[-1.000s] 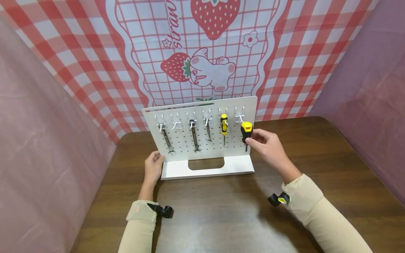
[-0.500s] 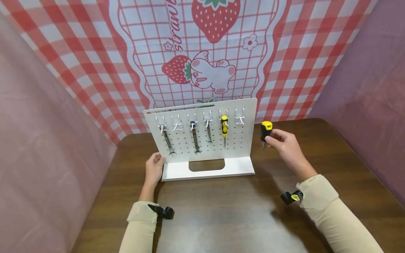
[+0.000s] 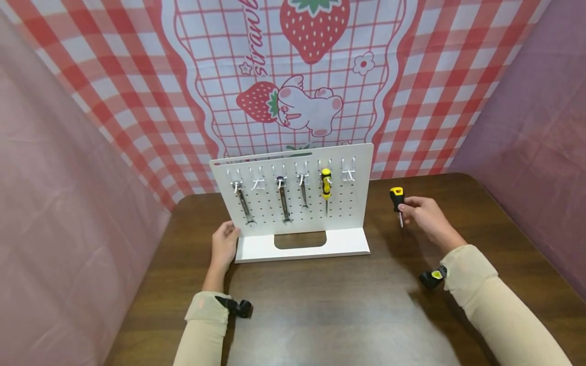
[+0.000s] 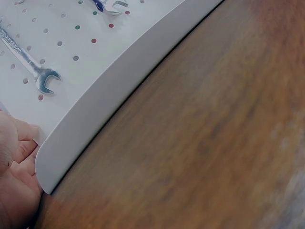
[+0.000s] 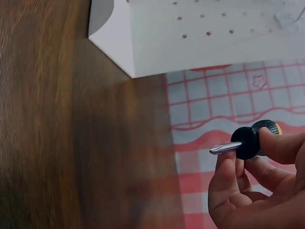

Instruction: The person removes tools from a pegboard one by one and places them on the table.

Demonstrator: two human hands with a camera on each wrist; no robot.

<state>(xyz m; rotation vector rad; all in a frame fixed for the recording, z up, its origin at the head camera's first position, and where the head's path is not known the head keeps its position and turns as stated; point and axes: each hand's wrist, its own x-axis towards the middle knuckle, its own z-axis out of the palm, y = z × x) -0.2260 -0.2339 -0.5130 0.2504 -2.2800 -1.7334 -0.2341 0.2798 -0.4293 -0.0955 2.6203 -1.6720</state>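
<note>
Pinched in my right hand (image 3: pixel 428 216) is a short screwdriver (image 3: pixel 397 200) with a black and yellow handle, held above the table to the right of the white pegboard (image 3: pixel 299 241). In the right wrist view, the screwdriver's bare cross-shaped tip (image 5: pixel 224 148) points left, away from the fingers. My left hand (image 3: pixel 224 246) grips the lower left edge of the pegboard; the left wrist view shows its fingers (image 4: pixel 24 150) at the board's corner. Hanging on the board are a left wrench (image 3: pixel 244 205), a middle wrench (image 3: pixel 284 202), a smaller wrench (image 3: pixel 304 192) and a long yellow-black screwdriver (image 3: pixel 326 184).
Two hooks hold no tool: the second from left (image 3: pixel 258 184) and the rightmost hook (image 3: pixel 349 174). The board stands on a brown wooden table (image 3: pixel 320 305). A checked strawberry cloth (image 3: pixel 311 91) hangs behind, with pink curtains at both sides.
My right hand has carried the short screwdriver from in front of the board's rightmost hook out to the right and slightly down. The left hand stays at the board's edge.
</note>
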